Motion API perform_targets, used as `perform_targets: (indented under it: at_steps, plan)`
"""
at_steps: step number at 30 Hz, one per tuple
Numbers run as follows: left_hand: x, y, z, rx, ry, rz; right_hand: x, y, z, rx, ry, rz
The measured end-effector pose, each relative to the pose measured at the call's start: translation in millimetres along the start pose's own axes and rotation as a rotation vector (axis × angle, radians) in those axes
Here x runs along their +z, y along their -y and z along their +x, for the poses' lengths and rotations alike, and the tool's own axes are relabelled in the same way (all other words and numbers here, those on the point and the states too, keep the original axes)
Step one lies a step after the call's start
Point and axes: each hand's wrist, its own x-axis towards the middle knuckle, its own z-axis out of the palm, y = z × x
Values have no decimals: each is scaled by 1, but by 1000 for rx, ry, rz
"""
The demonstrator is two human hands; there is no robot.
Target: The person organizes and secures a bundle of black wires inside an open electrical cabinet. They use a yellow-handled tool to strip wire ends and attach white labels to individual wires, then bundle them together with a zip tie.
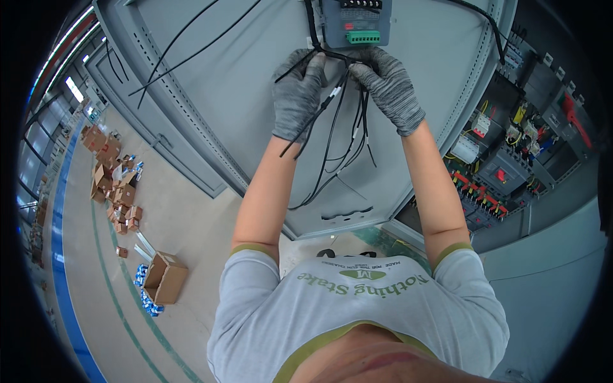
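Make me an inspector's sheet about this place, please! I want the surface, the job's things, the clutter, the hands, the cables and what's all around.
Surface: grey metal panel, with a cutout near its lower edge.
Job's things: grey module with a green terminal block.
Clutter: cardboard boxes and blue packages on the floor, left.
Hands: left hand and right hand, gloved, both gripping wires.
Cables: black wires, several loose ends hanging below the hands.
Surroundings: electrical parts to the right.
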Motion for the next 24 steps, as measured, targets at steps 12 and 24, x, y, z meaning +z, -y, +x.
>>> perform_targets:
  at_steps: [12,24]
  plan:
    - [-16,-5,16,816,215,1348,-3,11,-6,-3,45,65]
    - [-15,-11,21,792,300,1272,4,11,-8,-80,-104,-73]
